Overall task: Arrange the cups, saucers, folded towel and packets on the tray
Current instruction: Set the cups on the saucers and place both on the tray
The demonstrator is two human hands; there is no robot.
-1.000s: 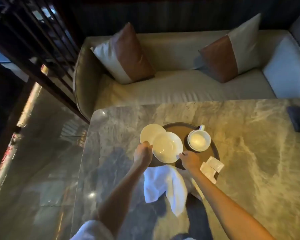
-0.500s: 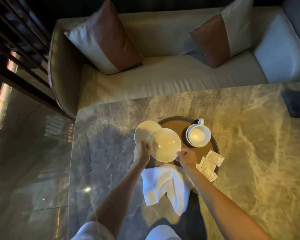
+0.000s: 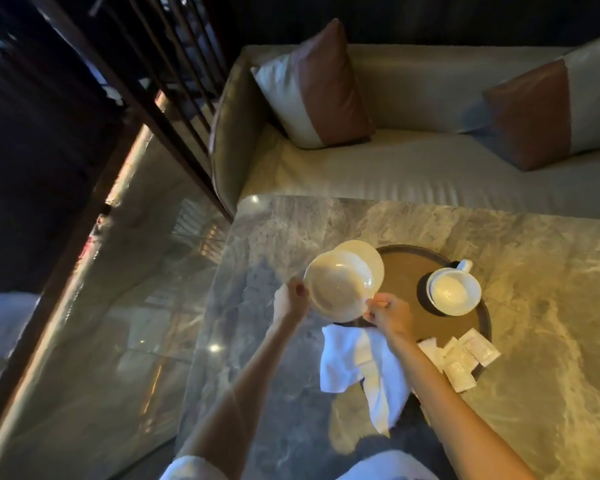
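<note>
- Together, both hands held one white dish, the upper saucer [image 3: 338, 289], over the left edge of the round brown tray [image 3: 400, 271].
- The left hand [image 3: 290, 301] gripped the saucer's left rim, with fingers curled round the edge.
- The right hand [image 3: 390, 313] pinched the near right rim between thumb and fingertips.
- The upper saucer sat tilted and partly covered a second saucer [image 3: 368, 254] beyond it. I could not tell whether the two touched.
- The second saucer lay across the tray's far left rim, hanging partly out over the marble table [image 3: 541, 271].
- A white cup [image 3: 454, 294] stood upright on the right side of the tray, its handle pointing away from the person. It was well apart from both hands.
- The white towel [image 3: 347, 362] lay loose and rumpled rather than folded. It draped from the tray's near edge onto the table, just under the right forearm.
- Several pale packets [image 3: 465, 356] lay in a loose cluster on the tray's near right rim, some of them reaching out over the table.
- Beyond the table stood a pale sofa [image 3: 413, 168] with two brown-and-cream cushions [image 3: 314, 88].
</note>
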